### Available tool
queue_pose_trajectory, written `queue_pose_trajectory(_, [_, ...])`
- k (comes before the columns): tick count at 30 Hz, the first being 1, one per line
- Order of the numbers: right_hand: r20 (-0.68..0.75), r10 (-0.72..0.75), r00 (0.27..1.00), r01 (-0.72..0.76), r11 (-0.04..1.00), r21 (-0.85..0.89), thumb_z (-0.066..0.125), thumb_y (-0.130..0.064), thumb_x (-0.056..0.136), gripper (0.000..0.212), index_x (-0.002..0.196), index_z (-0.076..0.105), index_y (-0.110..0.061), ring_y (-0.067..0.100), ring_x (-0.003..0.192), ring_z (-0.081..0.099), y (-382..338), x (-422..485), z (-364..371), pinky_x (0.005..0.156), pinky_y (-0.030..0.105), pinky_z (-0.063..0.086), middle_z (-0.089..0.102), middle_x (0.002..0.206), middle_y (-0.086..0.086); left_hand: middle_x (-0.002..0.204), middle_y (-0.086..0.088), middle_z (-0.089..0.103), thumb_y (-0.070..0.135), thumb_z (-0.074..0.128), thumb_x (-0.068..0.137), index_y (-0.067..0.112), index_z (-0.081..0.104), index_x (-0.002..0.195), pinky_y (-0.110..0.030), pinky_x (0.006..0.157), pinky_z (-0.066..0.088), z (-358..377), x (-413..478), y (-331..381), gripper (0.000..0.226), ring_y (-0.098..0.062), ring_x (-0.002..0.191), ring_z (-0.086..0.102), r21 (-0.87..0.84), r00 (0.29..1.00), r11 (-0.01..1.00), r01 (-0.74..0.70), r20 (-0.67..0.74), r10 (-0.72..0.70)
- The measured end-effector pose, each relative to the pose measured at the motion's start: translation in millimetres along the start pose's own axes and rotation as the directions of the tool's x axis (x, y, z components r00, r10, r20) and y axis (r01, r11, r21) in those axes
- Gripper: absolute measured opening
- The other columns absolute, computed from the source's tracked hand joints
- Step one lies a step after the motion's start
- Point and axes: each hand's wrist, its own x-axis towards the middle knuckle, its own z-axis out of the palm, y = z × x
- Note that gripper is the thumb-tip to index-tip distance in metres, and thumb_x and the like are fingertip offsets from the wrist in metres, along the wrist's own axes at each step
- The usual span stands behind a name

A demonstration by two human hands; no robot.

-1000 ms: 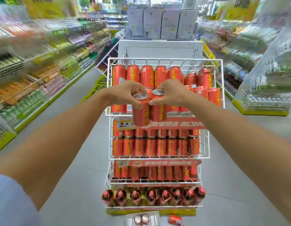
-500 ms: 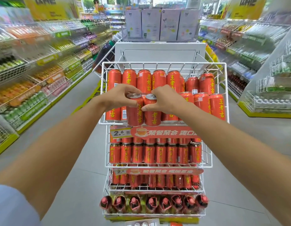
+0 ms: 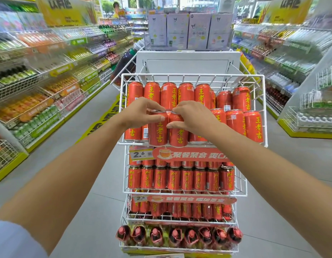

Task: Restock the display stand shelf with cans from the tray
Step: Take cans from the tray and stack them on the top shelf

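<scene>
A white wire display stand (image 3: 263, 116) faces me, its top shelf packed with upright red cans bearing yellow characters. My left hand (image 3: 141, 113) grips the top of one red can (image 3: 158, 134) at the shelf's front row. Beside it, my right hand (image 3: 194, 117) grips a second red can (image 3: 178, 135). The two cans touch each other and stand at the shelf's front edge, left of centre. More red cans (image 3: 236, 121) fill the right side and back row. The tray is mostly out of view.
Lower shelves hold shorter red cans (image 3: 180, 178) and dark bottles (image 3: 177, 237) at the bottom. A price label (image 3: 140, 155) hangs under the top shelf. Stocked aisle shelves run along the left (image 3: 40, 94) and right (image 3: 301, 71). Pale boxes (image 3: 187, 30) sit behind.
Both hands moved the two cans forward and down from in front of the stand onto the top shelf's front row. The view tilted up, so the floor tray dropped almost out of sight.
</scene>
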Motion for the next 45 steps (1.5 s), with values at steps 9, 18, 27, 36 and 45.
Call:
queue_pose_trajectory(9, [0.0,-0.049,0.999,0.049,0.998,0.042,0.061,-0.066,0.088,0.065,0.117,0.071,-0.008,0.027,0.096,0.066,3,0,1,0.08,0.044,0.057,0.069,0.107,0.006,0.104,0.003,0.074,0.03,0.074,0.092,0.013,0.077,0.117,-0.02,0.077,0.049,6,4,8,0.03,-0.003,0.082,0.06,0.245,0.99,0.966,-0.089,-0.081,0.112])
queue_pose_trajectory(18, [0.123,-0.101,0.987,0.086,0.989,0.119,0.067,-0.055,0.092,0.058,0.13,0.066,-0.011,0.025,0.103,0.063,16,9,-7,0.089,0.044,0.054,0.066,0.115,0.006,0.088,0.008,0.074,0.03,0.073,0.093,0.016,0.078,0.115,-0.023,0.068,0.047,5,7,3,0.027,-0.006,0.079,0.065,0.165,0.997,0.986,-0.034,-0.059,0.045])
queue_pose_trajectory(27, [0.206,-0.059,0.977,0.028,0.988,0.151,0.064,-0.061,0.091,0.065,0.13,0.066,-0.01,0.029,0.103,0.064,27,29,3,0.087,0.046,0.054,0.07,0.113,0.008,0.11,0.003,0.076,0.033,0.072,0.094,0.013,0.075,0.121,-0.026,0.086,0.054,7,17,-12,0.034,-0.009,0.099,0.069,0.11,1.0,0.994,-0.017,-0.022,0.02])
queue_pose_trajectory(36, [0.221,-0.081,0.972,0.045,0.985,0.164,0.063,-0.064,0.09,0.065,0.123,0.067,-0.008,0.029,0.098,0.064,32,32,6,0.084,0.047,0.054,0.07,0.109,0.008,0.092,0.014,0.071,0.032,0.072,0.093,0.014,0.076,0.117,-0.014,0.073,0.043,12,15,-10,0.03,0.008,0.082,0.062,0.117,0.999,0.993,0.006,-0.051,0.0])
queue_pose_trajectory(45, [0.211,-0.002,0.978,-0.008,0.999,0.047,0.061,-0.057,0.096,0.054,0.122,0.063,-0.01,0.032,0.104,0.062,13,30,-11,0.087,0.05,0.056,0.066,0.115,0.01,0.099,-0.004,0.073,0.05,0.059,0.093,0.015,0.073,0.097,-0.038,0.079,0.053,-11,11,23,0.037,-0.029,0.097,0.067,0.482,0.977,0.85,0.213,-0.096,-0.19])
